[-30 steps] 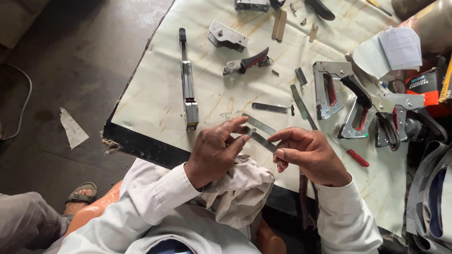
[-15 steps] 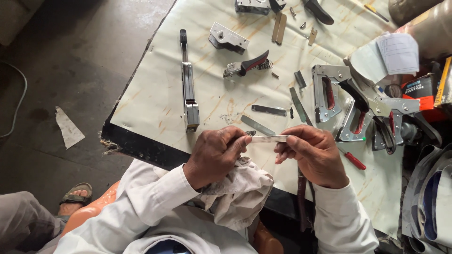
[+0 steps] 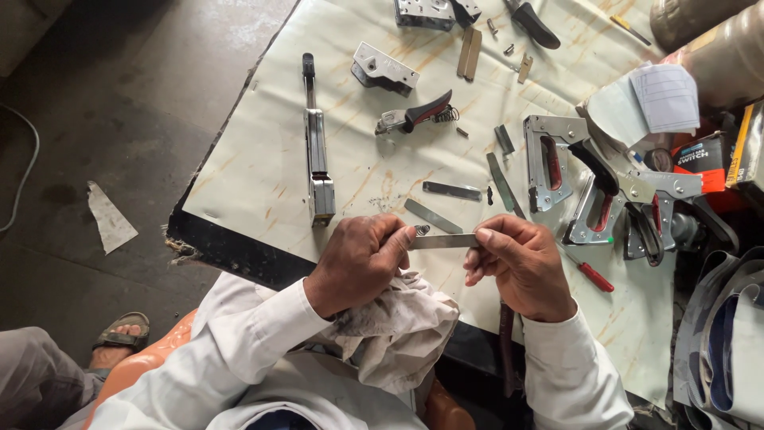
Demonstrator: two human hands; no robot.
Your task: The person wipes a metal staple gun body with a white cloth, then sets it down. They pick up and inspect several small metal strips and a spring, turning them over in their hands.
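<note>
Both hands pinch one flat metal strip [image 3: 442, 240] level just above the near edge of the surface [image 3: 263, 159]: left hand [image 3: 358, 263] on its left end, with a grubby cloth [image 3: 398, 326] bunched under the palm, right hand [image 3: 517, 267] on its right end. The strip's ends vanish behind fingertips. Staple-gun bodies [image 3: 557, 159] lie at right, partly overlapping; one part at the top is cut off.
</note>
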